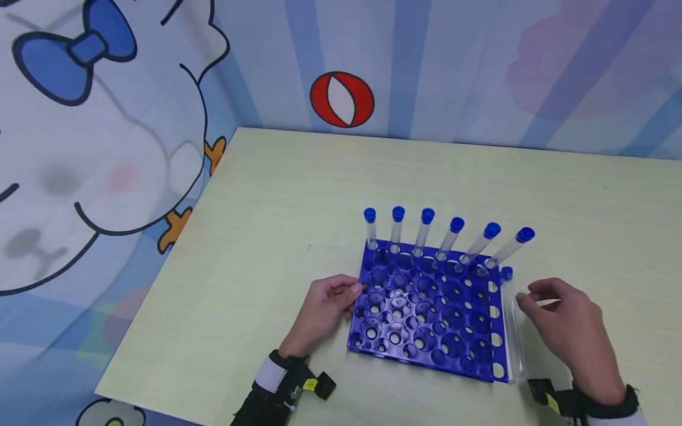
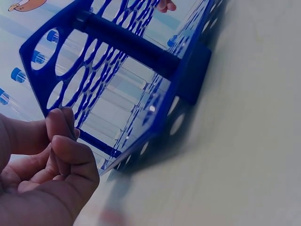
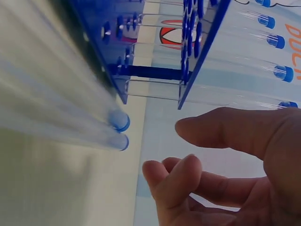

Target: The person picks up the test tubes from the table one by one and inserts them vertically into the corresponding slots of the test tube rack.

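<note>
A blue test tube rack (image 1: 421, 362) stands on the table, with several capped test tubes (image 1: 449, 241) upright or leaning in its far row. My left hand (image 1: 325, 307) pinches the rack's left edge between thumb and fingers; in the left wrist view the fingertips meet at the rack's upper plate (image 2: 42, 84). Along the rack's right side lie loose test tubes (image 1: 514, 337); the right wrist view shows two blue caps (image 3: 121, 121) there. Beside them, my right hand (image 1: 575, 325) is raised and holds nothing, its thumb and fingers apart and loosely bent.
The pale wooden table (image 1: 256, 236) extends around the rack on all sides. Behind it hangs a blue striped backdrop (image 1: 453, 71) with a red ball print. A cartoon figure print (image 1: 122, 171) covers the left side, beyond the table's left edge.
</note>
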`<move>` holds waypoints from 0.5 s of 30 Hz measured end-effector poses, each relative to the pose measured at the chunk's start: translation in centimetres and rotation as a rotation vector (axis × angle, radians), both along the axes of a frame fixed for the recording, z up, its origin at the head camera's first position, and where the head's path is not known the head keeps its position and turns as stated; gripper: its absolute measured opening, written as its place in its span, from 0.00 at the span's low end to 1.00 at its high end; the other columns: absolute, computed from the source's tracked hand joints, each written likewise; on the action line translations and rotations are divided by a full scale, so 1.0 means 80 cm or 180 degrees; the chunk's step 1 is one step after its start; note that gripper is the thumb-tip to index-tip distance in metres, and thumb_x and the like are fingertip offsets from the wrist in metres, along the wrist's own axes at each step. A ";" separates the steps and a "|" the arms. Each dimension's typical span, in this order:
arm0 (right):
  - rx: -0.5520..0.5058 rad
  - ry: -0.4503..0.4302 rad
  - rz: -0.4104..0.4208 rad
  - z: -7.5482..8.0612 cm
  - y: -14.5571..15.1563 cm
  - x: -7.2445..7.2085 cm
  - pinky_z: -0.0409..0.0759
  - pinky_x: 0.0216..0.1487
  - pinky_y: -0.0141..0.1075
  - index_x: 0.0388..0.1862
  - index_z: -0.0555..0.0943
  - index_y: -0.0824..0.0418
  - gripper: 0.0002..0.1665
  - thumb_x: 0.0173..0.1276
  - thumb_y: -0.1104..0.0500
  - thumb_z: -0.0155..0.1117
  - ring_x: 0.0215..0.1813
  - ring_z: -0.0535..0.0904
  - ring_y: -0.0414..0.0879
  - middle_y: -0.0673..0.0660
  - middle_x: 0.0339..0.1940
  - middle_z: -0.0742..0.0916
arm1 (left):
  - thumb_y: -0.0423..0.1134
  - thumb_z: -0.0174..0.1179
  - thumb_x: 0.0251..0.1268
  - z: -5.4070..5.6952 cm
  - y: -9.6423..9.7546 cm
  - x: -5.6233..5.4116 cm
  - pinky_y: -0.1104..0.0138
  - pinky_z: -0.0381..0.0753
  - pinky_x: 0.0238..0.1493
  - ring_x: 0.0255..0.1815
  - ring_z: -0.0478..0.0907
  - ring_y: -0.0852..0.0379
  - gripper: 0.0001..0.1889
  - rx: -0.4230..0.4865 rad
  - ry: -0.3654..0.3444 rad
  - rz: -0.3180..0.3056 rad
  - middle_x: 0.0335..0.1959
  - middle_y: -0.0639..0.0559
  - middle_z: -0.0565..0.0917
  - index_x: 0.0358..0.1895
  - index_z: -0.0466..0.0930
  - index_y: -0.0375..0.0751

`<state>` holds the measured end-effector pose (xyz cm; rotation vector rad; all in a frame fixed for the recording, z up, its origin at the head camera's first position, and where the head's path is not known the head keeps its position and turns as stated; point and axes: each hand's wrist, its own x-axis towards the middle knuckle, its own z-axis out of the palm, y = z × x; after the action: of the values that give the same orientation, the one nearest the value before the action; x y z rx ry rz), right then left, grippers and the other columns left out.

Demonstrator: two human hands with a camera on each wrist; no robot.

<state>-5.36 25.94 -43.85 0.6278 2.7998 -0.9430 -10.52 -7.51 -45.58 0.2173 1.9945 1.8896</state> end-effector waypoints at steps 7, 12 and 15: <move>-0.0030 -0.0297 0.0055 -0.012 0.004 0.007 0.74 0.24 0.37 0.48 0.73 0.71 0.25 0.64 0.51 0.58 0.35 0.77 0.55 0.69 0.41 0.80 | 0.31 0.51 0.67 0.000 -0.001 0.000 0.68 0.76 0.27 0.23 0.73 0.61 0.11 -0.0025 0.0027 -0.0008 0.25 0.47 0.78 0.46 0.77 0.26; -0.0058 -0.0420 0.0072 -0.017 0.003 0.009 0.73 0.24 0.37 0.47 0.73 0.71 0.23 0.63 0.53 0.59 0.33 0.76 0.52 0.69 0.40 0.80 | 0.31 0.52 0.67 0.000 -0.001 0.000 0.68 0.76 0.26 0.22 0.73 0.60 0.11 -0.0041 0.0046 -0.0003 0.25 0.48 0.78 0.45 0.77 0.27; -0.0059 -0.0499 0.0063 -0.020 0.002 0.009 0.72 0.25 0.36 0.47 0.74 0.72 0.22 0.63 0.54 0.59 0.33 0.75 0.52 0.67 0.38 0.80 | 0.31 0.52 0.67 0.000 -0.001 0.000 0.68 0.76 0.26 0.23 0.73 0.60 0.11 -0.0037 0.0047 -0.0011 0.25 0.47 0.78 0.45 0.77 0.27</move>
<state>-4.67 26.06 -45.47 0.6409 2.6519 -0.8748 -10.51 -7.58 -45.58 0.2321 2.0131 1.8790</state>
